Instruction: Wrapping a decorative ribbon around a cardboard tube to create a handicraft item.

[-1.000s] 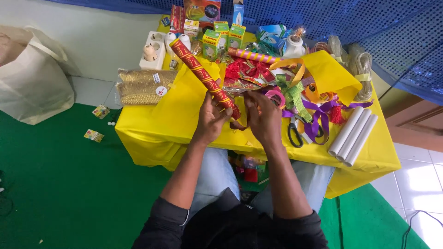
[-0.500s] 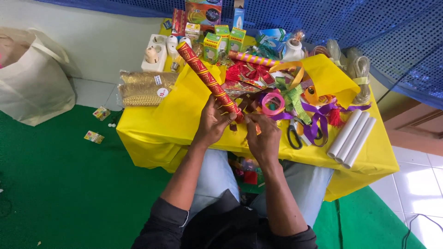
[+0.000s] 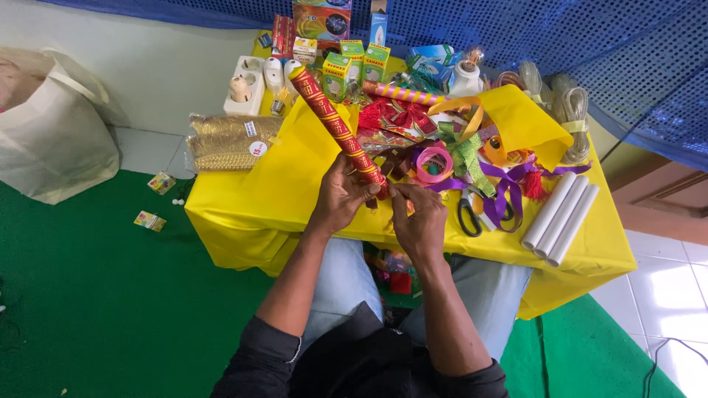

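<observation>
A: Where the yellow table fills the view, what lies on it?

B: Ribbons, three white rolls at right, black-handled scissors beside them.

A: And the red patterned tube?

B: Tilted up-left over the table. Left hand curled shut around its lower end.

A: Right hand?

B: Fingertips pinched on the tube's end, just beside the left; grip partly hidden.

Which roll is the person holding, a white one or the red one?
The long red and gold roll. Both hands, left and right, grip its near end. The three plain white rolls lie untouched, off to the right on the yellow table.
</observation>
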